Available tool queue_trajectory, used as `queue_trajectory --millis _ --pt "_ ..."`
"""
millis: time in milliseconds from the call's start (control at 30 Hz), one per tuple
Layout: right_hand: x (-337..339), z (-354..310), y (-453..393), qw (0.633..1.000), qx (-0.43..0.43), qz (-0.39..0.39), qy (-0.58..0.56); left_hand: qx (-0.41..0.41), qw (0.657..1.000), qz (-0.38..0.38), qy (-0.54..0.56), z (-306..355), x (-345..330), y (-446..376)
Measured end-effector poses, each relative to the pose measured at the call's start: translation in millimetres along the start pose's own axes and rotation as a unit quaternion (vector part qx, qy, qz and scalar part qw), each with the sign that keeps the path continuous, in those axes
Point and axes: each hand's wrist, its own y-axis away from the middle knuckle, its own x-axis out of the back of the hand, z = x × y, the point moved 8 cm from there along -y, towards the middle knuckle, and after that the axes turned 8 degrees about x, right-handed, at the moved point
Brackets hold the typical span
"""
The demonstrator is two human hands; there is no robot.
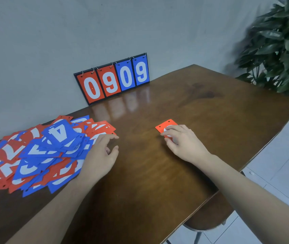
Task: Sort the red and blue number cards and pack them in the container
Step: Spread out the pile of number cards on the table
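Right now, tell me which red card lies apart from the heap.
The lone red card at table centre-right, under the right hand's fingers. Every other loose red card sits in the mixed pile beside the left hand.

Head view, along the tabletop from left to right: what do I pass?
Pile of mixed red and blue number cards → left hand at the pile's right edge → bare wooden table → right hand resting on a single red card → potted plant beyond the table.
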Motion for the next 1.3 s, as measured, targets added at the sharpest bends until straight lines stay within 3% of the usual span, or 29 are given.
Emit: queue_trajectory --millis 400,600,767,1000,1200,1300 --pt "-77 -147 -48 0.987 0.059 -0.038 -0.144 0.060 0.995 0.076 -0.015 -126 112 42" --pt "-121 -212 -74 0.981 0.081 -0.074 -0.162 0.092 0.989 0.115 -0.032 -190 165 63" --pt "-141 -249 -106 0.983 0.086 -0.082 -0.141 0.111 0.983 0.139 -0.034 -221 195 67" --pt "-158 -272 -171 0.993 0.073 -0.064 -0.071 0.109 0.987 0.115 -0.041 -231 202 35" --pt "-185 -276 -186 0.980 0.101 -0.169 0.030 0.079 0.991 0.082 -0.069 -221 193 -6" --pt "-185 -268 -179 0.975 0.131 -0.173 0.041 0.059 0.993 0.067 -0.077 -213 187 -23"
